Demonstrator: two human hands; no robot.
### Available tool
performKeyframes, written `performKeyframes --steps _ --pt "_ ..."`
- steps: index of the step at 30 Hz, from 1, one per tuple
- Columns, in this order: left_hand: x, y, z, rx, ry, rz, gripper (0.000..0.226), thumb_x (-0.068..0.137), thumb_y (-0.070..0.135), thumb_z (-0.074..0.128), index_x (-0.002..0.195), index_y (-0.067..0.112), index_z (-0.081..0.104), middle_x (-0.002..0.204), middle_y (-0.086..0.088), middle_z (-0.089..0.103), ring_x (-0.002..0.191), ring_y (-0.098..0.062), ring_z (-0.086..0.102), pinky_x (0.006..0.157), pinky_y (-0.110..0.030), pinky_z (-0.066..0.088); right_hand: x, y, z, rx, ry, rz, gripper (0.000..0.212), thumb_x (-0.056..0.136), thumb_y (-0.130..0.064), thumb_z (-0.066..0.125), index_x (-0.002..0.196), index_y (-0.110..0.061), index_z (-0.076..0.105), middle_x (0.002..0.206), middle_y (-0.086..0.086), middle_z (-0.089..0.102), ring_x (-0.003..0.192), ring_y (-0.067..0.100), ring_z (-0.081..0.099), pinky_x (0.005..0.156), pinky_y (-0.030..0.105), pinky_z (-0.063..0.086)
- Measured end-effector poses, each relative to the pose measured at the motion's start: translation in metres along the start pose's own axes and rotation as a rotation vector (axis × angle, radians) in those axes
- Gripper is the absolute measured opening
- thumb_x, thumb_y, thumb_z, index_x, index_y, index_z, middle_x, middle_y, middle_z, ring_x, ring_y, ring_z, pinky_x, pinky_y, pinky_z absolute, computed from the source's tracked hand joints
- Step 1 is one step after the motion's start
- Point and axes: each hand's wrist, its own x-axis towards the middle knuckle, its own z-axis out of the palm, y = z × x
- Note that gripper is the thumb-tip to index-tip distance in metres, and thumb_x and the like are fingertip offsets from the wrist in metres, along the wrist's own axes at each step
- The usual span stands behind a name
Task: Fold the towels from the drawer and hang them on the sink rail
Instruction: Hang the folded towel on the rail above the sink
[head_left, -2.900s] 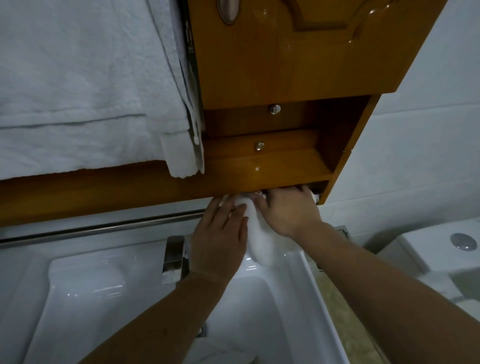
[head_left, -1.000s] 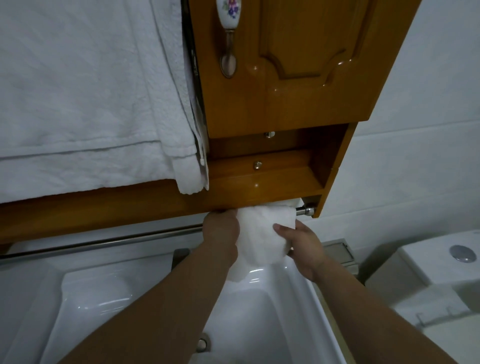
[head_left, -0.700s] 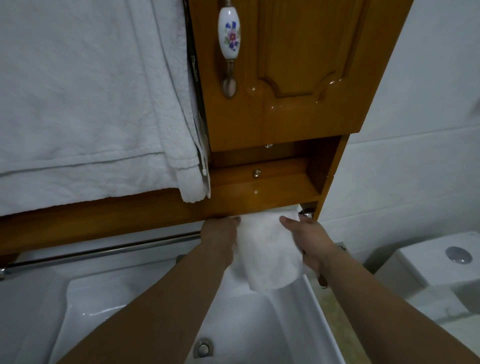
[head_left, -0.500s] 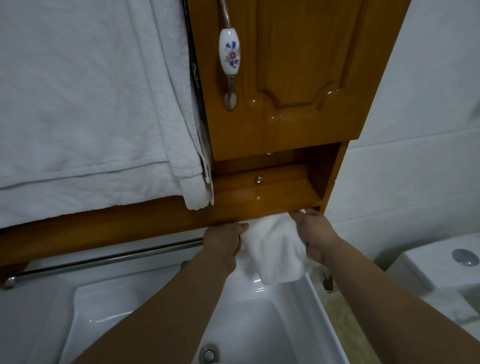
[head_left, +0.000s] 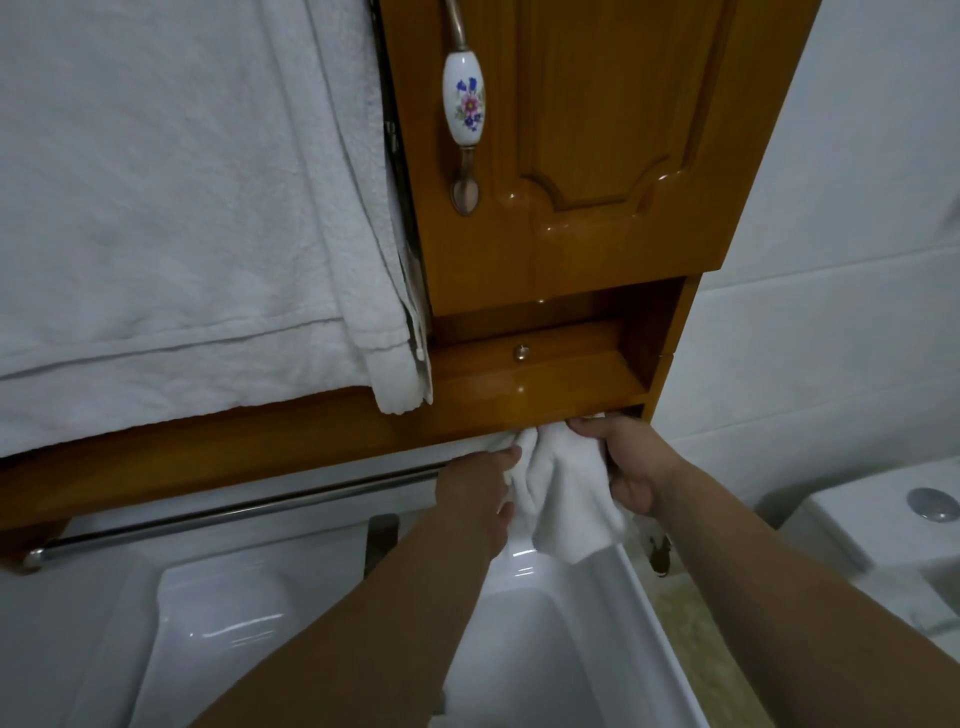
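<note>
The left hand (head_left: 475, 493) is recorded pinching the left edge of a small white terry towel (head_left: 566, 493). The right hand (head_left: 631, 467) is curled round the towel's upper right edge. The towel is held bunched between both hands, and its lower end hangs over the white ceramic sink (head_left: 545, 654) below them. A polished steel rail (head_left: 234, 512) extends leftward from the left hand. Directly above both hands an orange-brown wooden cabinet (head_left: 519, 395) is mounted. A large white towel (head_left: 182, 208) is draped above and left of the left hand.
</note>
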Motion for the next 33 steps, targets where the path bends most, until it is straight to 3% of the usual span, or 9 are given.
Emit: performKeyframes --steps 4,7,10,13,17,21,27,30,33 --pt "0.010 0.004 -0.007 0.070 0.076 0.188 0.013 0.087 0.013 0.071 0.088 0.018 0.059 0.100 -0.002 0.060 0.074 -0.015 0.055 0.081 -0.034 0.047 -0.003 -0.002 0.000 -0.171 0.142 -0.009 0.038 0.089 -0.006 0.070 0.124 -0.014 0.057 0.119 0.013 0.069 0.103 0.038 0.068 0.093 0.054 0.054" --pt "0.011 0.015 -0.013 0.062 0.178 0.310 0.019 0.088 0.011 0.070 0.104 0.011 0.060 0.093 -0.002 0.061 0.077 -0.016 0.054 0.082 -0.030 0.045 -0.006 -0.003 -0.001 -0.367 0.338 -0.119 0.026 0.084 -0.018 0.078 0.106 -0.007 0.069 0.108 0.013 0.071 0.098 0.035 0.067 0.093 0.051 0.054" --pt "0.013 0.014 -0.017 0.074 0.196 0.321 0.045 0.083 0.016 0.077 0.122 0.003 0.059 0.119 -0.015 0.064 0.106 -0.033 0.060 0.098 -0.039 0.047 -0.009 -0.002 0.001 -0.483 0.448 -0.217 0.019 0.087 -0.022 0.074 0.082 -0.004 0.070 0.090 0.014 0.071 0.088 0.035 0.065 0.086 0.049 0.054" --pt "0.012 0.007 -0.017 0.096 0.187 0.269 0.039 0.082 0.018 0.078 0.116 0.003 0.064 0.126 -0.021 0.062 0.122 -0.042 0.054 0.106 -0.050 0.043 -0.011 0.000 0.004 -0.601 0.514 -0.255 0.016 0.093 -0.024 0.065 0.095 -0.009 0.071 0.093 0.007 0.069 0.098 0.034 0.063 0.087 0.042 0.051" --pt "0.021 0.004 -0.025 0.132 0.202 0.304 0.010 0.086 0.009 0.072 0.091 0.017 0.070 0.109 -0.009 0.069 0.111 -0.033 0.062 0.104 -0.043 0.046 -0.023 0.018 0.005 -0.805 0.617 -0.374 0.027 0.099 -0.014 0.052 0.122 -0.016 0.066 0.121 0.009 0.068 0.113 0.032 0.060 0.097 0.037 0.046" --pt "0.004 -0.012 -0.016 0.254 0.290 0.559 0.025 0.090 0.004 0.062 0.087 0.028 0.067 0.093 0.005 0.063 0.100 -0.027 0.062 0.097 -0.041 0.050 -0.040 0.053 0.007 -0.865 0.700 -0.475 0.033 0.099 -0.011 0.051 0.130 -0.019 0.059 0.131 0.004 0.058 0.119 0.024 0.057 0.099 0.034 0.044" --pt "-0.019 -0.069 -0.028 0.456 0.326 0.594 0.027 0.089 0.015 0.054 0.080 0.037 0.065 0.097 0.004 0.070 0.086 -0.018 0.067 0.083 -0.039 0.058 -0.053 0.126 0.003 -1.067 0.521 -0.442 0.033 0.096 -0.011 0.054 0.126 -0.018 0.062 0.125 0.001 0.064 0.112 0.019 0.061 0.091 0.025 0.043" --pt "-0.021 -0.120 -0.060 0.673 0.407 0.624 0.024 0.091 0.012 0.055 0.091 0.034 0.065 0.104 0.009 0.068 0.093 -0.009 0.063 0.086 -0.026 0.052 -0.058 0.165 0.002 -1.155 0.348 -0.314 0.031 0.094 -0.013 0.055 0.123 -0.015 0.066 0.125 0.002 0.066 0.110 0.019 0.063 0.094 0.026 0.044" --pt "-0.004 -0.163 -0.110 0.864 0.430 0.546 0.023 0.090 0.019 0.057 0.108 0.032 0.065 0.114 0.008 0.065 0.106 -0.011 0.059 0.090 -0.024 0.047 -0.058 0.203 -0.003 -1.239 0.181 -0.142 0.032 0.096 -0.017 0.055 0.127 -0.017 0.063 0.129 0.001 0.064 0.112 0.020 0.063 0.097 0.024 0.043"
